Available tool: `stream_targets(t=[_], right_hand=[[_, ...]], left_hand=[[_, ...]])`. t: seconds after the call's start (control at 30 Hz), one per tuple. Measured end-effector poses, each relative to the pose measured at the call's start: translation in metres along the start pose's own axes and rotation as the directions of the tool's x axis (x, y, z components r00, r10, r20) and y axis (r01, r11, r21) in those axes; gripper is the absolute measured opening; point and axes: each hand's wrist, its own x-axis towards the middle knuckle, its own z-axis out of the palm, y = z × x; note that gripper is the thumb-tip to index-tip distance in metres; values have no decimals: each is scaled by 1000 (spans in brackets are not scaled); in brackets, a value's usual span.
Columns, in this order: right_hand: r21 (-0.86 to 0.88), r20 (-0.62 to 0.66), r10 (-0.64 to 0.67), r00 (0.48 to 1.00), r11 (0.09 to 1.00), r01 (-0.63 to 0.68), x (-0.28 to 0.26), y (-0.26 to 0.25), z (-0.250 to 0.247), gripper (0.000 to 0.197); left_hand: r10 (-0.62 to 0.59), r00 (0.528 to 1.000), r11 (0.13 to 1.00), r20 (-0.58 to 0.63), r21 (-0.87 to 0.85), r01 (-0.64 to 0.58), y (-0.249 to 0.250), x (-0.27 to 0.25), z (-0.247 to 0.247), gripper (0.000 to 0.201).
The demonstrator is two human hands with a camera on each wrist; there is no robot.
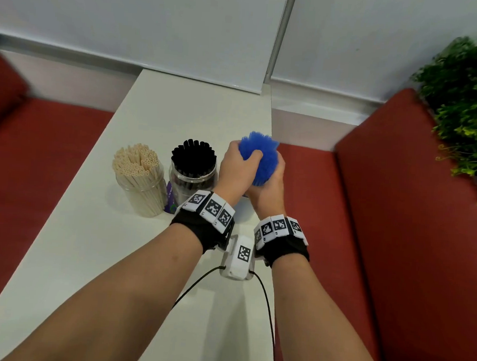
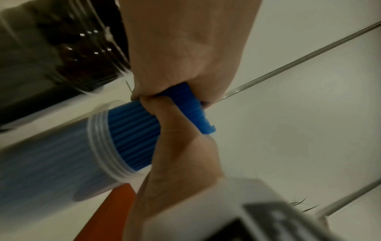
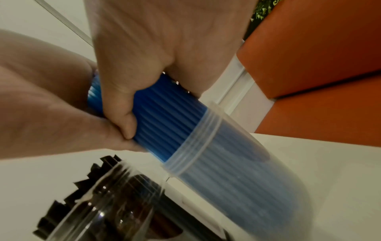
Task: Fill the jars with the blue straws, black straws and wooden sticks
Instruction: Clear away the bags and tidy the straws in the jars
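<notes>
I had both hands wrapped around the thick bundle of blue plastic straws [image 1: 261,159]: my left hand [image 1: 236,169] clasped it from the left with fingers curled over the upper part, my right hand [image 1: 270,188] cupped it from the right and below. The wrist views showed the bundle's lower part already inside the clear plastic jar with a threaded rim [image 2: 98,143], which stood by the right edge of the white table [image 1: 157,114]; from the head view my hands and wrists hid that jar almost wholly. Just to its left stood the clear jar of black straws [image 1: 193,163], close enough that my left wrist hung over its right side, and left of that, just beside it, the clear jar of pale wooden sticks [image 1: 138,174]. A small purple item [image 1: 170,201] sat between those two, too hidden to identify. Red cushioned benches [image 1: 397,218] flanked the table, with a green leafy plant [image 1: 466,96] behind the right one.
</notes>
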Motion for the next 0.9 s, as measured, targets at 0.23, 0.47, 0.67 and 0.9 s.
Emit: stream_targets(t=[0.23,0.47,0.67,0.9], right_hand=[[-131,-174,-170,970,980,149,-15,-25,-20,95],[-692,50,-248,968,690,212,7,-56,-6,57],[-899,284,-25,958,342,275,31,-53,-3,59],[-932,227,62,972,303,198,34,-53,-6,70]], left_hand=[[201,968,979,-150,58,-195,23,2,-24,56],[207,967,978,-146,28,-206,10,-9,-19,45],[234,972,958,-25,-163,-235,-36,-46,-12,56],[227,969,973,100,-65,-221,-73,-56,-11,79]])
